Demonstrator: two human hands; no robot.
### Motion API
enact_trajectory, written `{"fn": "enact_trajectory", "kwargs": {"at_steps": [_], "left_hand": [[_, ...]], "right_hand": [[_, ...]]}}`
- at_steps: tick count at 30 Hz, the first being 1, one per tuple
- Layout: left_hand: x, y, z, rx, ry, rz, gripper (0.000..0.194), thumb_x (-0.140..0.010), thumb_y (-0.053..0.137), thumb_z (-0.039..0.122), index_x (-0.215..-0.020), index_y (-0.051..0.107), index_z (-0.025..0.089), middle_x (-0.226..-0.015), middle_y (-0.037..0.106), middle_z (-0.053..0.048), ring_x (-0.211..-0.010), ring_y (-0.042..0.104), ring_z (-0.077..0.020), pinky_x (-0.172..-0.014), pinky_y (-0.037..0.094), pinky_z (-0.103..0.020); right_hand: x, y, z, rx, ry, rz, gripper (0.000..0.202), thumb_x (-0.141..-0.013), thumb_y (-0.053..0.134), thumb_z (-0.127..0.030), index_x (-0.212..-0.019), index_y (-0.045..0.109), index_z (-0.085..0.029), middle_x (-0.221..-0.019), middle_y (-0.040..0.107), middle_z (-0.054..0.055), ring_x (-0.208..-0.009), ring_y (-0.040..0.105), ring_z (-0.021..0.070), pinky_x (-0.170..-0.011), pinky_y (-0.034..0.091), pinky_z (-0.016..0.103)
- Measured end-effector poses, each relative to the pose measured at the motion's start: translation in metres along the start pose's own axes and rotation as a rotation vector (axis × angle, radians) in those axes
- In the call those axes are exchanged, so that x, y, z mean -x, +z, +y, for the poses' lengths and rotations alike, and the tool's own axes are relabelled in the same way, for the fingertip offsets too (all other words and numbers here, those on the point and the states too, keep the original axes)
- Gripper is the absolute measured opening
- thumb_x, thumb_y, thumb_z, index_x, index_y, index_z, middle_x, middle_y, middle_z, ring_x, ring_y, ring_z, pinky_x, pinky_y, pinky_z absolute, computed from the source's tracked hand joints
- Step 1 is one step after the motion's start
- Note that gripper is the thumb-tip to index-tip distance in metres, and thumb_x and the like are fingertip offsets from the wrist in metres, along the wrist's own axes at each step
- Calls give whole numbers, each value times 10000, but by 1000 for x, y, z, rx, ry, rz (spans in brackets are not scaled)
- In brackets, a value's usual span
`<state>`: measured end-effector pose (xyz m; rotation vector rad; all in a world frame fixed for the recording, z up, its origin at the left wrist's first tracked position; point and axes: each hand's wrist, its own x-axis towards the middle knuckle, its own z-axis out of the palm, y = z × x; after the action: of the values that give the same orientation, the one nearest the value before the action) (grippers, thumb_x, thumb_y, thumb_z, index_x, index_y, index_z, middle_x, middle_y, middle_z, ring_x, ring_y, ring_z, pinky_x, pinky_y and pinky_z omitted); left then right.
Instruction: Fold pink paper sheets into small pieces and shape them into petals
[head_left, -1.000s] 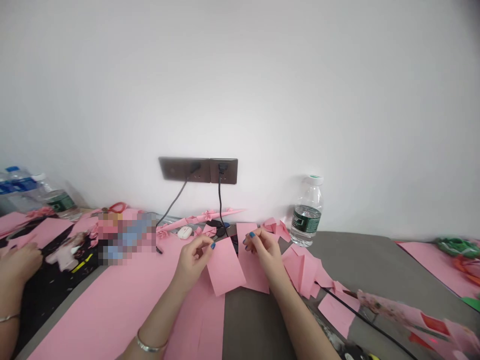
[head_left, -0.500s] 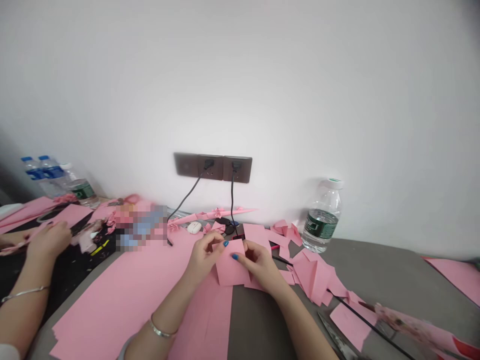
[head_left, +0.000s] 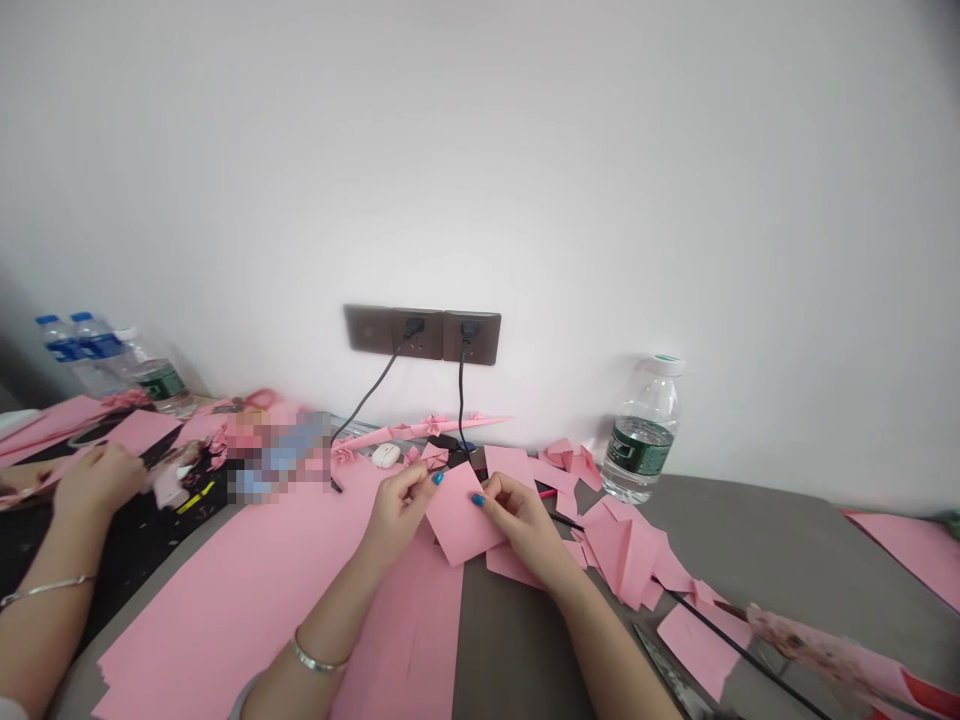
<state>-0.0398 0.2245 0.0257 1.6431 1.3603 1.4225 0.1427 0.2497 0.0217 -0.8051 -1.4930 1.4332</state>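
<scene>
A small square of pink paper (head_left: 459, 520) is held up between my two hands, tilted with one corner pointing upward. My left hand (head_left: 399, 508) pinches its left side between thumb and curled fingers. On the opposite edge, my right hand (head_left: 520, 515) grips it with the thumb on the front face; the fingertips behind are hidden. Beneath and to the left lie large pink sheets (head_left: 247, 590). Folded and cut pink paper pieces (head_left: 626, 550) are heaped to the right of my right hand.
A water bottle (head_left: 641, 430) stands by the wall at right. Scissors (head_left: 664, 665) lie at front right beside a black cable (head_left: 739, 645). Two plugs sit in the wall sockets (head_left: 471, 338). At far left a co-worker's hand (head_left: 101, 485) works over a black mat (head_left: 169, 540). A white case (head_left: 385, 456) rests behind.
The pink paper square has turned between my hands, from nearly upright edges to a corner-up tilt. Both hands still hold it, and the view has shifted very slightly.
</scene>
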Motion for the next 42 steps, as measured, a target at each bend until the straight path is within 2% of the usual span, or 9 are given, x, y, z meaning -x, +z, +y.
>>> {"fn": "enact_trajectory", "kwargs": {"at_steps": [4, 9, 15, 19, 21, 26, 31, 39, 42], "left_hand": [[0, 0, -1, 43, -11, 27, 470, -874, 513, 519, -595, 283, 218, -591, 237, 56, -546, 255, -113, -513, 222, -260], [-1, 0, 1, 149, -45, 64, 430, -932, 387, 538, -657, 421, 208, -592, 381, 38, -539, 368, -124, -526, 316, -259], [-5, 3, 1, 483, -186, 13, 443, -860, 480, 614, -782, 580, 189, -747, 572, -23, -661, 519, -161, -590, 418, -270], [-3, 6, 1, 543, -226, -27, 484, -849, 487, 631, -861, 676, 185, -765, 648, -54, -754, 591, -212, -666, 460, -307], [-2, 6, 1, 550, -207, -60, 516, -859, 472, 635, -919, 713, 182, -886, 696, -86, -865, 617, -247, -768, 477, -347], [1, 1, -2, 489, -151, -260, 453, -874, 552, 525, -1205, 661, 236, -1344, 586, -94, -1261, 482, -319, -1010, 401, -408], [5, -3, 2, 539, -145, -419, 489, -854, 653, 349, -1327, 545, 291, -1379, 560, -99, -1263, 501, -302, -981, 447, -392], [3, -4, 4, 498, -133, -359, 531, -822, 692, 322, -1323, 522, 273, -1316, 574, -116, -1174, 546, -285, -841, 516, -338], [1, -6, 4, 476, -103, -349, 491, -813, 702, 298, -1280, 555, 265, -1293, 578, -111, -1150, 548, -275, -849, 499, -334]], "right_hand": [[1, 0, 0, -57, 12, -9, 420, -757, 696, -515, -619, 450, -203, -671, 470, -22, -601, 394, 119, -549, 319, 245], [-1, -2, -1, -147, -13, 25, 368, -742, 737, -431, -585, 502, -195, -717, 552, 2, -668, 490, 144, -607, 382, 262], [-1, -4, -3, -148, 15, 94, 402, -687, 764, -488, -556, 525, -192, -602, 480, -29, -552, 396, 112, -528, 325, 255], [0, -6, 1, -120, 39, 67, 393, -717, 728, -521, -587, 560, -190, -576, 469, -32, -542, 369, 111, -524, 304, 251], [0, -6, 1, -123, 32, 39, 364, -754, 700, -507, -617, 593, -188, -612, 512, -20, -574, 411, 123, -552, 329, 255], [2, -5, -4, -78, -4, -1, 319, -813, 652, -478, -689, 663, -184, -719, 600, 6, -670, 493, 153, -624, 373, 268], [2, -7, -7, -92, 26, -2, 317, -797, 656, -504, -751, 691, -192, -752, 647, 19, -699, 546, 177, -648, 403, 284], [1, -9, -4, -75, -40, 66, 351, -801, 639, -528, -721, 581, -192, -693, 547, -1, -617, 467, 140, -559, 345, 249], [1, -15, -6, -23, -59, 63, 354, -815, 622, -527, -730, 574, -187, -724, 534, 4, -645, 461, 141, -580, 346, 252]]}}
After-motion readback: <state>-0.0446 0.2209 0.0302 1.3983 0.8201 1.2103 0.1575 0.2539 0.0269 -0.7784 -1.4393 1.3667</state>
